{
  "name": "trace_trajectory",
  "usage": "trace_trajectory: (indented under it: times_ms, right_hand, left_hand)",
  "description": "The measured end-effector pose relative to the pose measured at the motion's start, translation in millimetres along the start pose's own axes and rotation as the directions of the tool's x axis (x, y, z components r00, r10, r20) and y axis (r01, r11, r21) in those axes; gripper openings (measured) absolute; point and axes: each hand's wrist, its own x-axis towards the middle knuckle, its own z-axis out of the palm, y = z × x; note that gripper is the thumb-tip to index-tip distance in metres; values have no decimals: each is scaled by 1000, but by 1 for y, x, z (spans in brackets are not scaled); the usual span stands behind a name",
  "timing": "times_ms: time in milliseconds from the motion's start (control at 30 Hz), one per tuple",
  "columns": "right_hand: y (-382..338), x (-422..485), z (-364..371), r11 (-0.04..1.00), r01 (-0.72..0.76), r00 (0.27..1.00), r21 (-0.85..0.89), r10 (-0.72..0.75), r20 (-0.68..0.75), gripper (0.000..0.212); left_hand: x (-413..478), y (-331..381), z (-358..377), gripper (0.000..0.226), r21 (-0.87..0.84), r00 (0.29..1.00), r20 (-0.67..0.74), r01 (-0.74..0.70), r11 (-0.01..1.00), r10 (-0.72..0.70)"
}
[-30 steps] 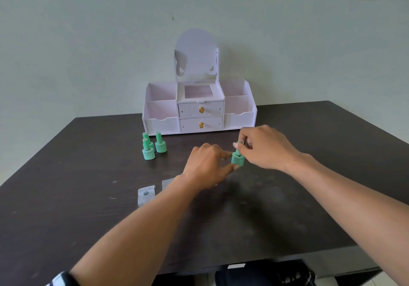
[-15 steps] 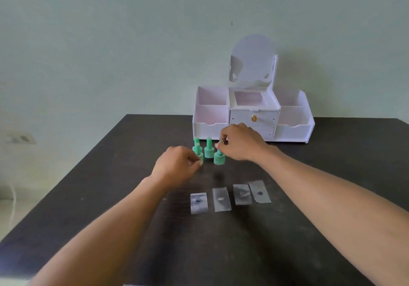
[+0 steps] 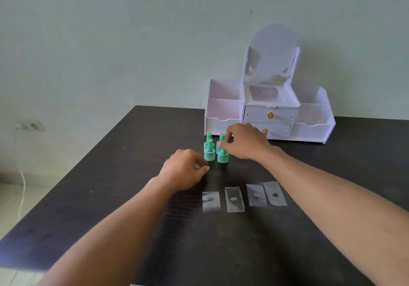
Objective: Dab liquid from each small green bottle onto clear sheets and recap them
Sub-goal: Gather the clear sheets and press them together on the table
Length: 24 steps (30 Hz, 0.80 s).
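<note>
Several small green bottles stand capped in a tight cluster on the dark table [image 3: 110,208]. My right hand [image 3: 243,144] pinches the cap of the front right green bottle [image 3: 222,157], which rests on the table. The front left bottle [image 3: 209,154] stands beside it, with two more behind, one of them a back left bottle [image 3: 208,137]. My left hand [image 3: 186,170] hovers just left of the cluster, fingers curled and holding nothing. Several clear sheets lie in a row nearer to me, each with a dab: the leftmost sheet [image 3: 211,201], another sheet [image 3: 234,199], and the rightmost sheet [image 3: 275,193].
A white organiser [image 3: 270,113] with two gold-knobbed drawers, side bins and an arched back panel stands at the table's far edge, right behind the bottles. The table's left edge runs diagonally, with floor and a white cable [image 3: 22,195] beyond it.
My view has swung left and the sheets came into sight. The right hand carried the bottle over to the cluster and set it down; the left hand let go and pulled back.
</note>
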Motion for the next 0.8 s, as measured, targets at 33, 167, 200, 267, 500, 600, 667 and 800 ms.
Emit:
trace_trajectory:
  times_ms: [33, 167, 200, 267, 500, 600, 667, 800]
  right_hand:
    - [1, 0, -2, 1000, 0, 1000, 12, 0, -6, 32]
    - [3, -8, -11, 999, -12, 999, 38, 13, -41, 25]
    - [4, -12, -14, 999, -5, 999, 54, 8, -44, 22]
    - [6, -22, -19, 993, 38, 999, 113, -36, -23, 18]
    - [13, -87, -14, 972, 186, 970, 142, -205, 133, 27]
    - [19, -109, 1, 979, 199, 964, 48, -204, 172, 36]
    - [22, -118, 8, 981, 194, 965, 18, -194, 177, 41]
    - [25, -126, 16, 981, 189, 972, -46, -181, 147, 49]
  left_hand:
    - [-1, 1, 0, 21, 3, 1000, 0, -1, 1000, 1]
    - [-6, 6, -6, 23, 13, 1000, -5, -12, 1000, 13]
    - [-8, 8, -8, 23, 11, 1000, -4, -16, 1000, 16]
    - [-14, 11, -11, 25, 3, 1000, 0, -22, 1000, 22]
    - [-57, 9, -10, 31, -41, 998, -17, -65, 997, 64]
    - [-76, 2, -5, 48, -6, 996, 15, -84, 996, 84]
    - [-82, -4, 1, 60, 35, 996, 27, -85, 996, 84]
    - [-82, -8, 12, 77, 68, 995, -4, -94, 993, 95]
